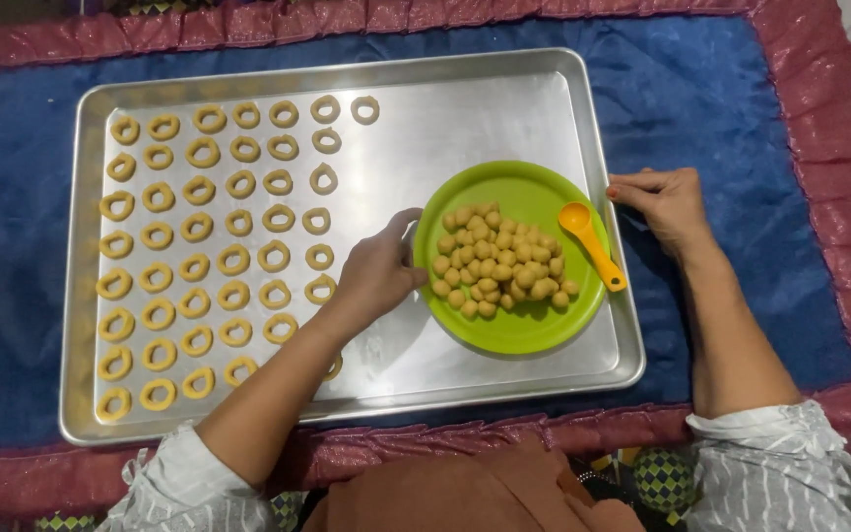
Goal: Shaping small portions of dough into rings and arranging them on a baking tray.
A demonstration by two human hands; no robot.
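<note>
Right now, in the head view, your left hand [378,271] rests on the tray [504,108] at the left edge of the green plate [504,330], fingers curled inward with the thumb touching the plate's rim; whether they pinch anything you cannot tell, since the back of the hand hides the fingertips. Your right hand [664,202] lies just right of the plate, on the tray's right rim and the blue cloth [731,118], loosely clenched and holding nothing you can see. The plate sits in the right half of the tray, and a heap of small dough balls [496,264] lies in the plate's middle. An orange spoon [591,241] lies on the plate's right side, its bowl just beside the balls and its handle reaching out over the plate's rim. Left of the plate, well apart from it, dough rings [199,261] lie in tidy rows across the tray's left half, the nearest ones just beside your left wrist. The cloth under the tray has a red border [819,89] around it.
</note>
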